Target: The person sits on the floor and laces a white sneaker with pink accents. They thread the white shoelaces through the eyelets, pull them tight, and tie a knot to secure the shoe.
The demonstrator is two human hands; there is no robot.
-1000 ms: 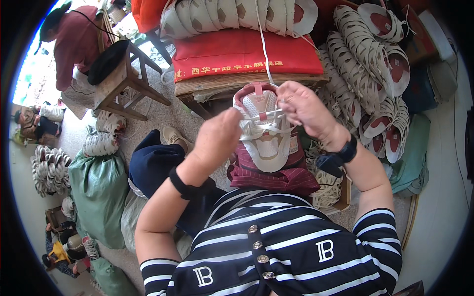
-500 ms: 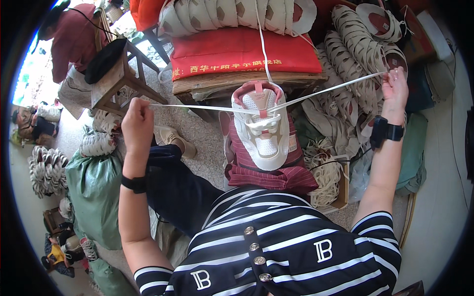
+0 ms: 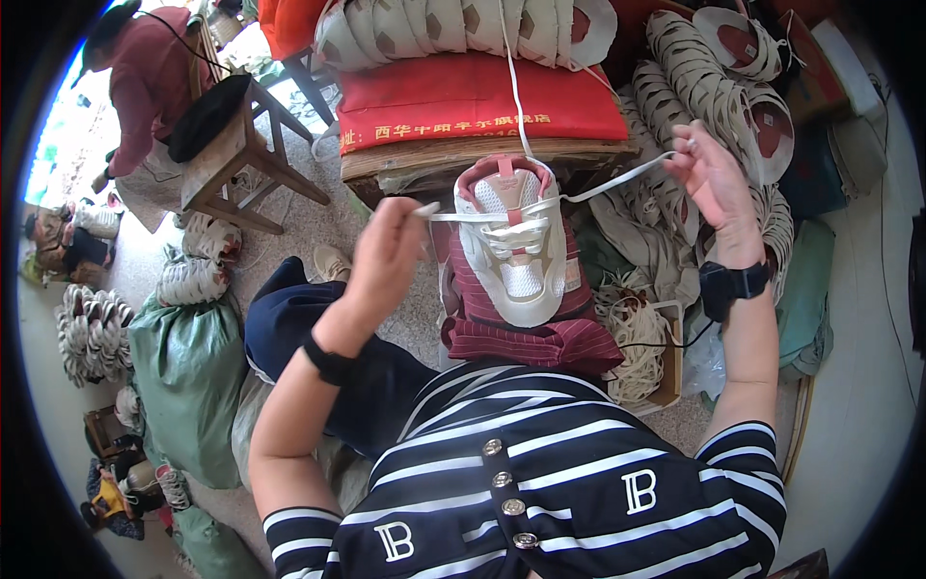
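Note:
A white and beige sneaker upper (image 3: 522, 281) with a pink lining rests toe toward me on a dark red striped cloth (image 3: 526, 344). White lace is threaded through its eyelets. On the left, my left hand (image 3: 386, 246) pinches one lace end (image 3: 446, 217), drawn out level from the shoe; motion smears the fingertips a little. My right hand (image 3: 714, 179), raised to the upper right, holds the other lace end (image 3: 617, 181) between thumb and fingers. That end hangs with a slight bend near the eyelets. Another thin white lace (image 3: 514, 87) runs up from the shoe's collar.
Ahead stands a wooden stool under a red printed cloth (image 3: 453, 101), with stacked uppers (image 3: 453, 29) on it. To the right, a box of loose laces (image 3: 666, 372) sits near more stacked uppers (image 3: 675, 106). Green sacks (image 3: 183, 386) lie left; another person (image 3: 159, 77) sits beyond a wooden stool (image 3: 231, 179).
Both hands have come inward from a wide pull, the left moving right and the right moving left. The lace has gone from taut to slacker on the right.

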